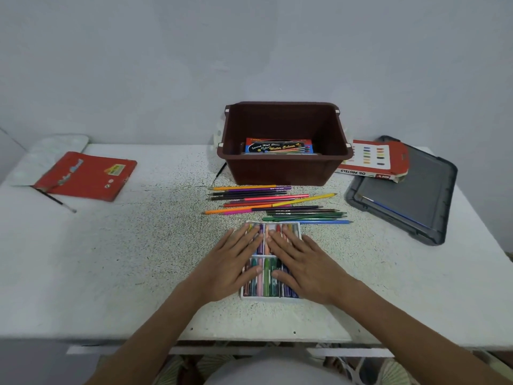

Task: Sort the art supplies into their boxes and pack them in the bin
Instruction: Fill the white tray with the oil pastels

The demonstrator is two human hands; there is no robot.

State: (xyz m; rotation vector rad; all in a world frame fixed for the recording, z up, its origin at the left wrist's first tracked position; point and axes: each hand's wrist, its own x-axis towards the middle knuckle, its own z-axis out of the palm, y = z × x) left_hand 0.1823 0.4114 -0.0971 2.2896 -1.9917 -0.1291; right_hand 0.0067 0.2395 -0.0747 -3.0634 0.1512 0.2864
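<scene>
On my feed the pastel tray lies on the white table, near its front edge and straight ahead, with both rows full of oil pastels. My left hand and right hand lie flat on top of them side by side. The fingers are straight and a little spread, and the thumbs rest on the nearer row. Neither hand holds anything.

Just beyond the tray, loose coloured pencils lie in a rough stack, mostly crosswise. Behind them stands the brown bin, and a watercolour box lies flat on its floor. A thin brush lies beside the bin's left wall.

To the right, the red-and-white pastel carton rests partly on a grey lid, which also carries a blue-handled brush. Far left I see a red box overlapping a white palette, with a dark brush at its near corner
</scene>
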